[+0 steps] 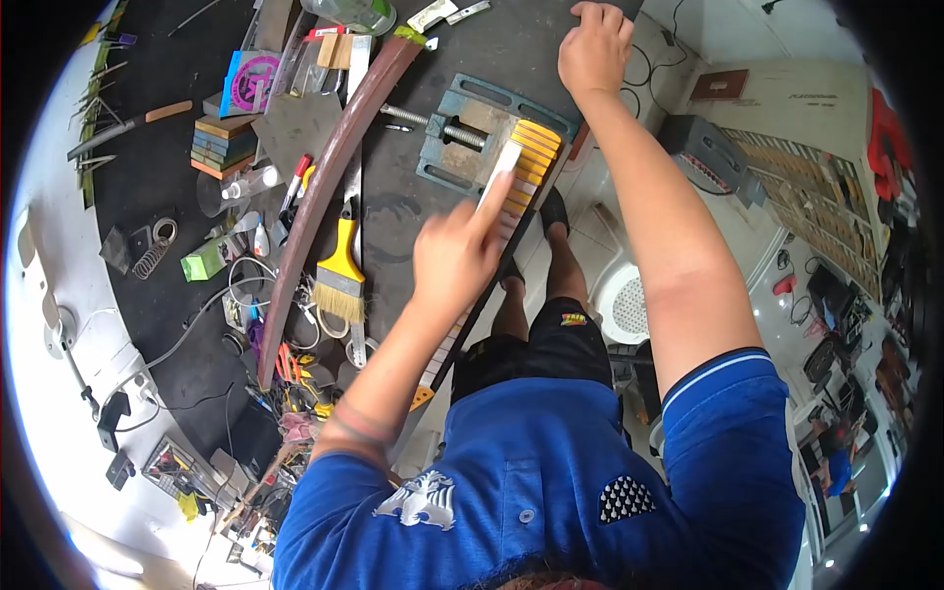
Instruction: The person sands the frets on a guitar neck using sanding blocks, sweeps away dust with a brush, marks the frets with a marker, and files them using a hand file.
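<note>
Holding a white stick (507, 158), left hand (459, 248) should press the banded strip (537, 146) evenly; right hand (596, 49), one o'clock, curls, contents unclear.

The premises present as a small workshop. A dark desk (531, 44) carries a metal vice (477, 113) near its edge on the person's side. Beyond the vice lie a yellow-handled paintbrush (339, 264) and a red-capped marker (296, 177). A stack of coloured blocks (222, 144) stands farther in. Toward the far edge are a wooden-handled tool (165, 112) and a coil spring (152, 259). A loose cable (179, 346) crosses the cluttered desk. Marks stain its surface.
</note>
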`<state>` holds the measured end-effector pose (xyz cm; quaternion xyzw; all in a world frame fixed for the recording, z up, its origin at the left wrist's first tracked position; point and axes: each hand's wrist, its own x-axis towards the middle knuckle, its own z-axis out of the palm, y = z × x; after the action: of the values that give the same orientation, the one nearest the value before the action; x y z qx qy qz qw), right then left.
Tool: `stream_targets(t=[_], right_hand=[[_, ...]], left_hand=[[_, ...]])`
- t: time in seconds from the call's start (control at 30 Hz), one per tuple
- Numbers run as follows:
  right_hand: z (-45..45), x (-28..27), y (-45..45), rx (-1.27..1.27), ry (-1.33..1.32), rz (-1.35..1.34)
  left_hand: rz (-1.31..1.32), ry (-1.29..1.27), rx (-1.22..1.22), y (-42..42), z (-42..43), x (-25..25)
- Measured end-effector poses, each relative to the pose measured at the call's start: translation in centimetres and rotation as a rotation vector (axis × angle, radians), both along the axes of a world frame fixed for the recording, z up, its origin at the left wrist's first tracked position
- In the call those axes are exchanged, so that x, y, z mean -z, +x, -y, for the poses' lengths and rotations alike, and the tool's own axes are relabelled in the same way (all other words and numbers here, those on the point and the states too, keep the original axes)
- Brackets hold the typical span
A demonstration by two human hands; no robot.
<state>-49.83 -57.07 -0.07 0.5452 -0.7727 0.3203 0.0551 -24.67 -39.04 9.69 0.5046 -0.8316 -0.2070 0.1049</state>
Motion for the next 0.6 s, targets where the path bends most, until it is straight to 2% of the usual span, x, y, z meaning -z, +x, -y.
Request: stream_targets(t=[0.13,0.23,0.37,0.43,0.6], right_hand=[[-0.6,0.0,-0.3,-0.023,-0.003,0.015],[-0.2,-0.1,-0.2,-0.023,-0.001,0.032],[-0.4,-0.2,-0.1,-0.027,0.007,0.049],[-0.7,-0.1,-0.4,-0.021,0.008,0.039],[-0.3,0.6,-0.3,-0.027,-0.025,0.024]], left_hand=[[-0.072,-0.07,-0.022,-7.2,8.8,0.6],[-0.083,-0.091,-0.029,-4.3,5.7,1.1],[-0.019,0.012,0.028,3.8,-3.7,0.1],[-0.023,0.044,0.022,3.9,-3.7,-0.4],[-0.057,-0.067,-0.037,-5.0,6.7,0.6]])
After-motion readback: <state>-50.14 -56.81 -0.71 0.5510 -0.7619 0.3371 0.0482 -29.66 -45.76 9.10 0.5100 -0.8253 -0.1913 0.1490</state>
